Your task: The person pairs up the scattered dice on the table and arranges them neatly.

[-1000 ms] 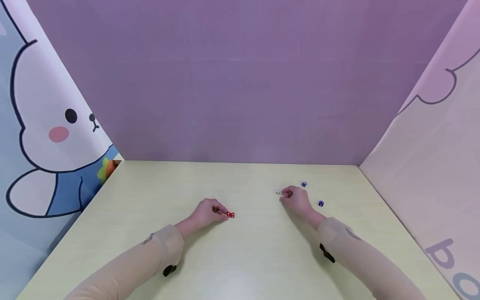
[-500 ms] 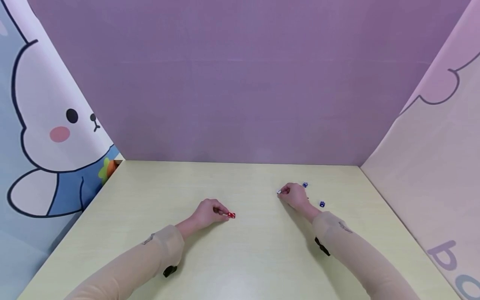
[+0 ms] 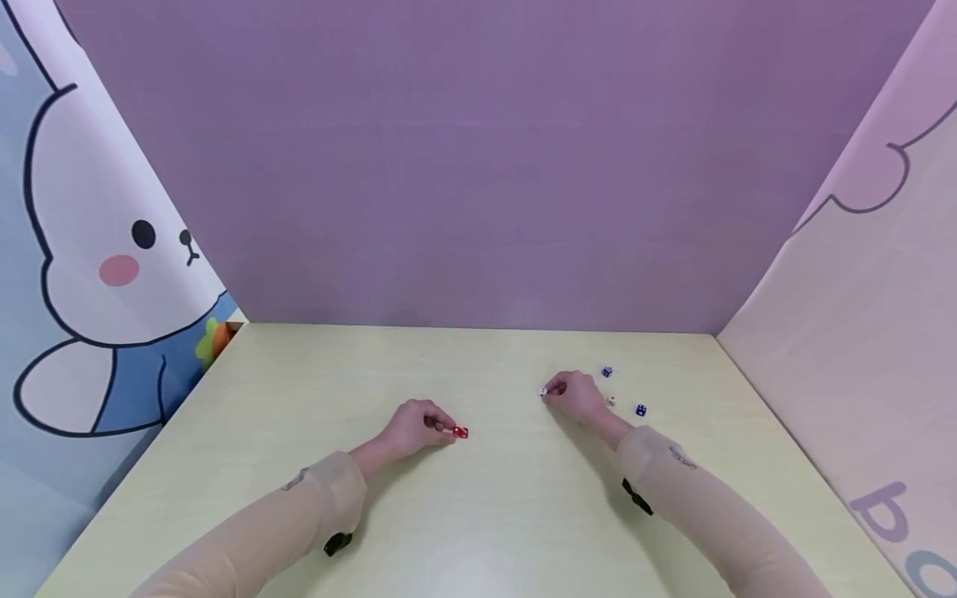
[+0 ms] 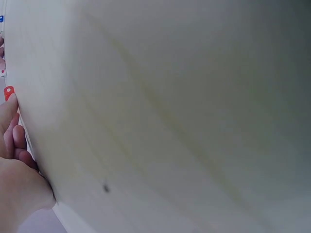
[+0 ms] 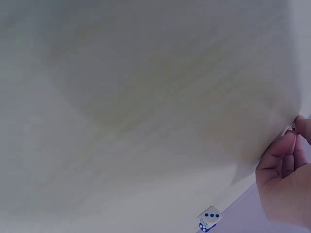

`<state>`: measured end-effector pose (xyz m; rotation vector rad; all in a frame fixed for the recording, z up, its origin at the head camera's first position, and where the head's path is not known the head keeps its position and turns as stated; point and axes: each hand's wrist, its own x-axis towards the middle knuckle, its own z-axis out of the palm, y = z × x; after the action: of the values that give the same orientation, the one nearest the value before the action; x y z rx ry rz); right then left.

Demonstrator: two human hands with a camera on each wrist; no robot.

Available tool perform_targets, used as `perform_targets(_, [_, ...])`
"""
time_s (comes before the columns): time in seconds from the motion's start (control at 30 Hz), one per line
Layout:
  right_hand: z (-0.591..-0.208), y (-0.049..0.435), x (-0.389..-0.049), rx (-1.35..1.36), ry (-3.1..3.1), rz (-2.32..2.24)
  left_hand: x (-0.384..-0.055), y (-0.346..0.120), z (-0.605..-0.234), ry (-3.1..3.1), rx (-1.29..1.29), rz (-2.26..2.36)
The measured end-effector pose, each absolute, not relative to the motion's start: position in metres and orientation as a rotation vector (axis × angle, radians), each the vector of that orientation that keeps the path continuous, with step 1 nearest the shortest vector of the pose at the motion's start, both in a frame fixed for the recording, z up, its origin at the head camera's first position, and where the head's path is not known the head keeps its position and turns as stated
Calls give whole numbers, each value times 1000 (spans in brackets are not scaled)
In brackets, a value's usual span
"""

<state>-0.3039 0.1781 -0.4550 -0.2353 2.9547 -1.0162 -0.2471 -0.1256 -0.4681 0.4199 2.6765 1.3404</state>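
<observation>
Well, on the table (image 3: 478,507), the left hand (image 3: 414,428) pinches the end of two red dice (image 3: 463,433) set side by side. Rightward, one white die (image 3: 543,391) is pinched in the right hand (image 3: 577,397). Past it lie three more: one far blue die (image 3: 607,371), a second white die (image 3: 611,400), one near blue die (image 3: 640,410).

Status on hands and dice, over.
Left hand pinches red dice. Right hand pinches a white die. Nothing seen between them; two blue dice off to the right.

Red dice (image 3: 460,433) in left hand (image 3: 413,427), white die (image 3: 543,391) in right hand (image 3: 574,394), second white die (image 3: 611,400) near blue dice (image 3: 641,410)
</observation>
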Motion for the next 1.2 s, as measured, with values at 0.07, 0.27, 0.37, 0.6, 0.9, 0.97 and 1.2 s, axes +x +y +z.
perform_targets(0.07, [-456,176,-301,-262,2949,-1025,-247,-126,-468,2679,422,1340])
perform_targets(0.27, [-457,174,-293,-345,2916,-1068,-247,-127,-470,2681,419,1336])
perform_targets(0.37, [-458,174,-288,-362,2912,-1060,-247,-127,-470,2679,430,1342])
perform_targets(0.6, [-458,169,-274,-430,2872,-1072,-245,-128,-471,2693,420,1348])
perform_targets(0.9, [-459,158,-255,-522,2861,-1057,-240,-135,-471,2741,403,1331])
perform_targets(0.97, [-458,155,-250,-557,2851,-1056,-239,-136,-470,2745,418,1314])
perform_targets(1.2, [-456,141,-231,-641,2789,-1047,-230,-136,-468,2729,475,1287])
